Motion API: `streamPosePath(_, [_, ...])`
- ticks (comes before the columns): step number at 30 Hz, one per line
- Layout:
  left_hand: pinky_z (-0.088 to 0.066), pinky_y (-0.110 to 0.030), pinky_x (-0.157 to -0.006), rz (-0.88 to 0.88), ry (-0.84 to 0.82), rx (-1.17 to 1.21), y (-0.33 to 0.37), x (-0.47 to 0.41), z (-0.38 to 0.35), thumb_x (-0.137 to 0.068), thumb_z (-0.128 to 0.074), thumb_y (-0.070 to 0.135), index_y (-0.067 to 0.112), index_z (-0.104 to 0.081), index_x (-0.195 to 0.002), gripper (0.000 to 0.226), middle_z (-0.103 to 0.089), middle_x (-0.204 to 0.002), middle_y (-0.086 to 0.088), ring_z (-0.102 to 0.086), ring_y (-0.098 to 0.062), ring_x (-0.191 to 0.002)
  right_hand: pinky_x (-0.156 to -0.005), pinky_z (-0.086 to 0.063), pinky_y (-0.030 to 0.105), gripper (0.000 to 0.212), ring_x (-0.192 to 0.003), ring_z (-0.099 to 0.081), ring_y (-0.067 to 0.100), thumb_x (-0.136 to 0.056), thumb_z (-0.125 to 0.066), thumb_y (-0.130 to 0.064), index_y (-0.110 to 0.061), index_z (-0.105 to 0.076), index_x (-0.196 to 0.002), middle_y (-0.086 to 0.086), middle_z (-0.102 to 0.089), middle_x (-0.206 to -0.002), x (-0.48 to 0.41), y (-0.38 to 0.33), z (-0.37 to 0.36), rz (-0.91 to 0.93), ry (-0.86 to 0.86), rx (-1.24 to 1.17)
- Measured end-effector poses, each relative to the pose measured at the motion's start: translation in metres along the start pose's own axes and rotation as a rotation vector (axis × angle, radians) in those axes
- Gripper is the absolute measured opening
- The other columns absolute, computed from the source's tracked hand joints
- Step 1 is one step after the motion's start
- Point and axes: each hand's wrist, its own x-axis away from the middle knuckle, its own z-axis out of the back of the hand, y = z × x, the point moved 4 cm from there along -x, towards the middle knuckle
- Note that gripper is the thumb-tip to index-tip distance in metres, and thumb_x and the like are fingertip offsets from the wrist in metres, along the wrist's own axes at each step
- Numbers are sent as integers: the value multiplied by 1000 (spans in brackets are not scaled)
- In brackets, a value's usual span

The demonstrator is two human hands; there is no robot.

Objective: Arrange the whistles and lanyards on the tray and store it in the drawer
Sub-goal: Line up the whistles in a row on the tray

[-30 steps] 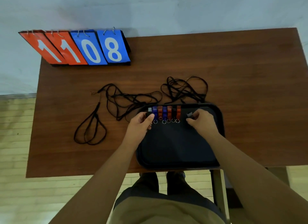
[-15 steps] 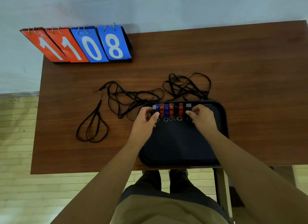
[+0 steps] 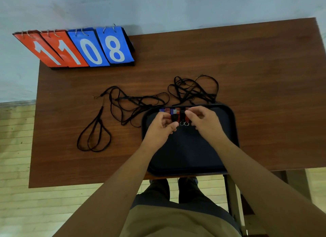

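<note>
Both hands work at the far edge of the tray (image 3: 229, 148), which sits at the near edge of the counter (image 3: 247, 78). The left hand (image 3: 159, 129) pinches a black whistle (image 3: 174, 117) between thumb and fingertips. The right hand (image 3: 205, 121) is curled over the right end of the row of whistles (image 3: 176, 111); whether it grips one there cannot be told. Two small key rings (image 3: 184, 124) show between the hands.

The lanyards (image 3: 141, 102) lie in a loose tangle on the counter, just beyond and left of the tray. A second bundle (image 3: 194, 90) touches the tray's far rim. One separate looped cord (image 3: 94, 136) lies well to the left. A flip scoreboard (image 3: 84, 47) stands at the far left corner.

Risks from this position:

- The whistles sit close together. A nudge from either hand is likely to push neighbours out of line.
- The cords cross each other many times. Pulling one cord could drag the whole tangle, and the bundle at the rim could sweep whistles off the tray.
- The tray appears to overhang the near edge. Downward pressure there could tip it.
- No drawer is visible.
</note>
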Motion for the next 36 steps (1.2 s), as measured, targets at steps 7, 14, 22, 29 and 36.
streamPosePath(7, [-56, -21, -70, -23, -57, 10, 8, 3, -13, -90, -72, 16, 15, -59, -102, 18, -72, -96, -8, -68, -9, -79, -74, -47, 12, 19, -89, -66, 2, -93, -70, -22, -20, -73, -112, -9, -72, -98, 13, -8, -6, 21, -97, -98])
streamPosePath(14, [-48, -16, -73, -13, 53, -117, 4, 0, -1, -96, -63, 35, 26, -63, -110, 17, -66, -102, 6, -67, -9, -89, -72, -45, 18, 21, -87, -63, 3, -93, -70, -24, -21, -70, -114, -8, -70, -100, 10, 16, 12, -107, 28, -121])
streamPosePath(22, [-43, -10, -78, -32, 317, -467, -17, -15, 26, -97, -59, 22, 18, -60, -117, 20, -52, -119, 1, -56, -6, -96, -75, -44, 28, 23, -90, -61, 16, -93, -68, -22, -9, -66, -112, -6, -60, -90, -15, 56, 52, -212, 201, 119])
streamPosePath(29, [-45, -37, -108, 43, 307, -477, -35, -20, 20, -97, -60, 21, 12, -45, -142, 49, -41, -142, -5, -47, -18, -128, -71, -51, 31, 22, -78, -59, 11, -92, -69, -22, -10, -63, -110, 4, -65, -101, -26, 51, 30, -164, 177, 258])
streamPosePath(36, [-47, -23, -93, 36, 284, -447, -32, -24, 20, -99, -56, 20, 12, -44, -144, 48, -43, -137, -2, -55, -6, -106, -76, -53, 31, 21, -88, -64, 16, -95, -67, -26, -13, -63, -111, 1, -64, -102, -27, 47, 14, -129, 137, 219])
